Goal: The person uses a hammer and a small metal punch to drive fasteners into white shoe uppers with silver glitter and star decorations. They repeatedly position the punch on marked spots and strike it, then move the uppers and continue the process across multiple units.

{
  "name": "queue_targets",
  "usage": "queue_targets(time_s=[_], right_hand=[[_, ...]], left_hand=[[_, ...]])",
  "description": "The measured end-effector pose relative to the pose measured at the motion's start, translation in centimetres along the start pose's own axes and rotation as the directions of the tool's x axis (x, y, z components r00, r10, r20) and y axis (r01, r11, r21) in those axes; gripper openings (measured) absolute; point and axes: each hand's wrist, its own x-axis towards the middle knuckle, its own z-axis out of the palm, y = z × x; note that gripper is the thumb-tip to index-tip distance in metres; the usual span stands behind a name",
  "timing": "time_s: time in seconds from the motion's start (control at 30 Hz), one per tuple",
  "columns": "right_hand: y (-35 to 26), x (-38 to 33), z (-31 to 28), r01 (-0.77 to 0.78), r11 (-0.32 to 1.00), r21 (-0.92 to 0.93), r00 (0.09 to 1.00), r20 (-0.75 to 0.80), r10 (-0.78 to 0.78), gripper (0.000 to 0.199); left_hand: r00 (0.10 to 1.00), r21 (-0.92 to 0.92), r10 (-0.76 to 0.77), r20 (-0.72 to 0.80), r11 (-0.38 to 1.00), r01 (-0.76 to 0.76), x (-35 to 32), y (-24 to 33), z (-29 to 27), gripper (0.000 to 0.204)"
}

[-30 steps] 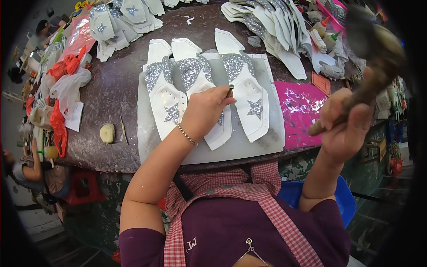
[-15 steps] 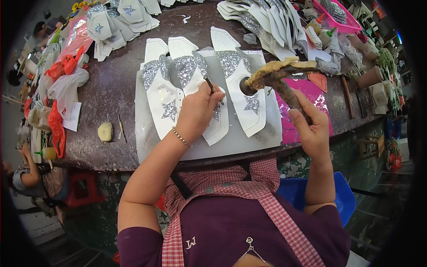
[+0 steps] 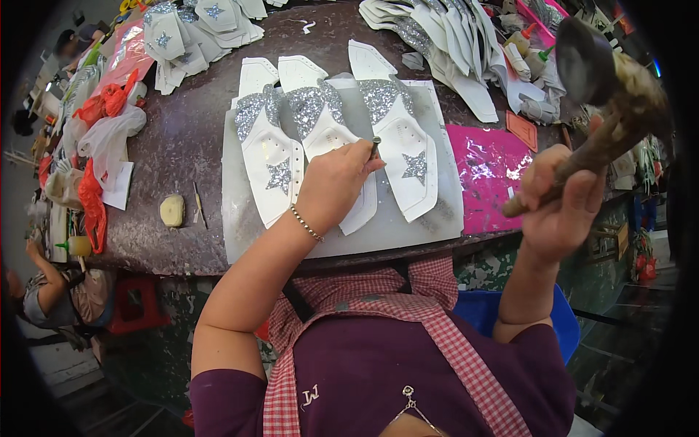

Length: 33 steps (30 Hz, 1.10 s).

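Note:
Three white shoe-upper pieces, the left one (image 3: 255, 149), the middle one (image 3: 314, 125) and the right one (image 3: 397, 138), lie side by side on a pale board (image 3: 244, 244). Each has a silver glitter panel, and a star shows on the outer two. My left hand (image 3: 335, 182) is over the middle piece, its fingers closed around a short dark metal punch (image 3: 376, 146) near the right piece's edge. The punch's lower end is hidden. Raised at the right, my right hand (image 3: 564, 207) grips the wooden handle of a hammer (image 3: 590, 65) with a thick round head.
A shiny pink sheet (image 3: 484, 178) is right of the board. Left of it lie a yellowish lump (image 3: 172, 210) and a thin pointed tool (image 3: 199, 205). Stacked upper pieces (image 3: 444, 44) stand at the back, bottles beside them. A person (image 3: 54, 288) sits at far left.
The hammer has risen up and to the right, away from the right upper piece. My left hand has shifted right with the punch, from the middle piece toward the right one.

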Motion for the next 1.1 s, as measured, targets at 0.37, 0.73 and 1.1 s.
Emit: queue_targets(time_s=[0.37, 0.73, 1.1], right_hand=[[1.6, -2.1, -0.9, -0.25, 0.734, -0.631, 0.949, -0.008, 0.316, 0.04], [2.4, -2.6, -1.3, -0.291, 0.793, -0.536, 0.947, -0.04, 0.32, 0.039], [1.2, -1.1, 0.1, 0.113, 0.693, -0.712, 0.964, 0.246, 0.096, 0.039]], left_hand=[[0.944, -0.293, -0.33, 0.01, 0.902, 0.318, -1.1, -0.2, -0.4, 0.014], [0.984, -0.152, -0.153, 0.088, 0.974, 0.165, -1.4, -0.4, -1.1, 0.013], [0.986, 0.03, 0.001, 0.165, 1.0, -0.006, -0.7, 0.9, -1.1, 0.013]])
